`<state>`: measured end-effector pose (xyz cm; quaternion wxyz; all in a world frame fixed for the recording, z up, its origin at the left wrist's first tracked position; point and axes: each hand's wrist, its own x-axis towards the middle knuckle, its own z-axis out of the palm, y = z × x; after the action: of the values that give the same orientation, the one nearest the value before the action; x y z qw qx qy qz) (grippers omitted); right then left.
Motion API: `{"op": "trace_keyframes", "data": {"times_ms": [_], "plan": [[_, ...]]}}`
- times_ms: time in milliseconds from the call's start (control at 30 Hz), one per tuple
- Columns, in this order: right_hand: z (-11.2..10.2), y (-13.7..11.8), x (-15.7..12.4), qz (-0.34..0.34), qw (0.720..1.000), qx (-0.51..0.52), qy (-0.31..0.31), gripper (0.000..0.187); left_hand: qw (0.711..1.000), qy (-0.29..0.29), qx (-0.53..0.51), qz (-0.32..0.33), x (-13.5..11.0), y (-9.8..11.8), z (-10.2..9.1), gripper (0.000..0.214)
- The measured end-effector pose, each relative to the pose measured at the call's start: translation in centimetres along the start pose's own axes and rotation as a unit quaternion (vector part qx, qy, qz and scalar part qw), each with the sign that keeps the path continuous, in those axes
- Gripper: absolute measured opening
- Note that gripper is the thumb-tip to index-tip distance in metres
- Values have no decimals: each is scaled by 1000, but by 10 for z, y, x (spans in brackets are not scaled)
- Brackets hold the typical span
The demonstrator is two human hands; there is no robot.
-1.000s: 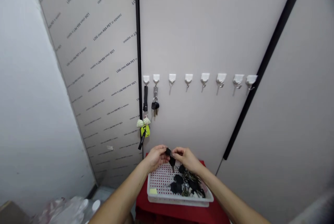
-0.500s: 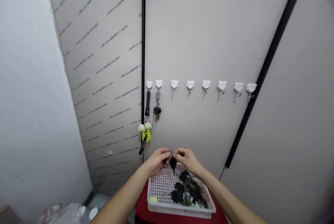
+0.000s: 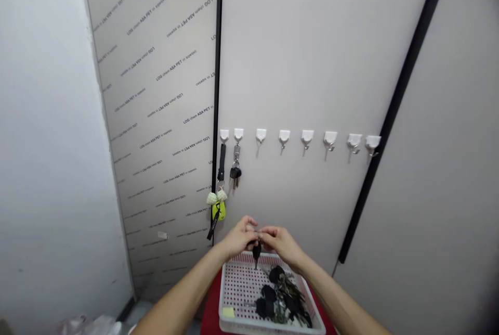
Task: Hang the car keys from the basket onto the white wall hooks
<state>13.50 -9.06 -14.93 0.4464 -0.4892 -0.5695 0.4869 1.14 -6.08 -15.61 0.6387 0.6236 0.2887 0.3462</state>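
My left hand [image 3: 238,240] and my right hand [image 3: 281,242] meet above the far rim of a white perforated basket [image 3: 237,293]. Their fingertips pinch together on a black-headed key [image 3: 256,252] that hangs down between them. Several more black keys [image 3: 280,296] lie in a heap at the right of the basket. On the wall above runs a row of white hooks [image 3: 306,137]. The two leftmost carry a black strap with a yellow-green tag [image 3: 218,209] and a black key set [image 3: 235,171].
The basket rests on a red surface [image 3: 210,309] against the grey wall. Black vertical strips [image 3: 217,64] divide the wall panels; the left panel bears printed film. A small yellow note [image 3: 228,312] lies in the basket's near left corner. Clear plastic lies on the floor at lower left.
Both hands have stayed together on the key and risen slightly toward the wall. The view has tilted up, so the hooks and basket sit lower in frame.
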Motion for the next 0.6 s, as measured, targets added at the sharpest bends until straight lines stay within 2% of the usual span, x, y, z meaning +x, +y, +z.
{"op": "trace_keyframes", "data": {"times_ms": [100,267,333,400,500,600], "plan": [[-3,-15,2,-31,999,-25,17,15,996,3,84,42,5,13,-4,23],[-13,-64,17,-119,988,-61,80,14,958,115,177,195,20,47,-13,11],[-15,-90,25,-159,979,-68,108,14,948,131,170,235,28,65,-13,9],[-16,-117,34,-201,968,-65,138,13,946,144,144,254,35,85,-10,7],[-16,-150,47,-246,951,-40,181,13,939,199,103,262,45,115,-3,7],[-16,-170,58,-235,945,-20,227,11,924,259,101,262,55,136,1,8]]}}
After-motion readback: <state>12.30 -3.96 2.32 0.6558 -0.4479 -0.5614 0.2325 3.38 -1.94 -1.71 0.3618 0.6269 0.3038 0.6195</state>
